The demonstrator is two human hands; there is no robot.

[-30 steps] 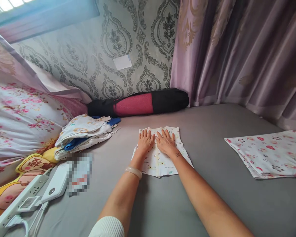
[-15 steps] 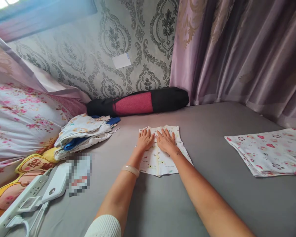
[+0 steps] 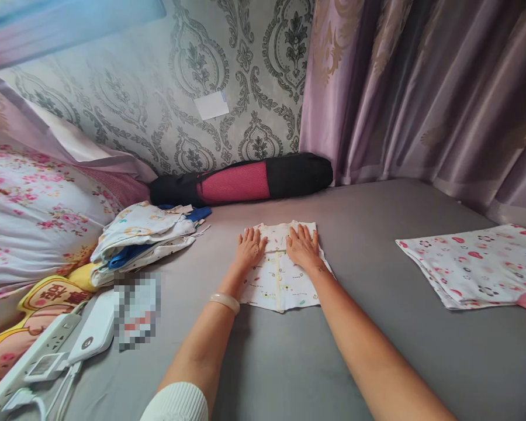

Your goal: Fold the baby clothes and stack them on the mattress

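Note:
A small white printed baby garment (image 3: 280,280) with a yellowish strip down its middle lies spread on the grey bed sheet (image 3: 272,362). Its upper part appears folded over, with a crosswise edge near the hands. My left hand (image 3: 251,248) rests flat on the garment's upper left side, fingers spread. On the upper right side lies my right hand (image 3: 303,245), also flat with fingers apart. Neither hand grips the cloth. Parts of the garment's side edges are hidden beneath my hands and wrists.
At right lies a folded white cloth with red prints (image 3: 473,266). A pile of baby clothes (image 3: 140,237) sits at left, near a power strip (image 3: 35,356), a white charger (image 3: 94,327) and a blurred-out packet (image 3: 138,316). A black-and-pink rolled bag (image 3: 241,181) lies along the wall.
My hands have slid apart over the garment, the left one leftward and the right one rightward, uncovering more of its middle. The camera view has shifted slightly.

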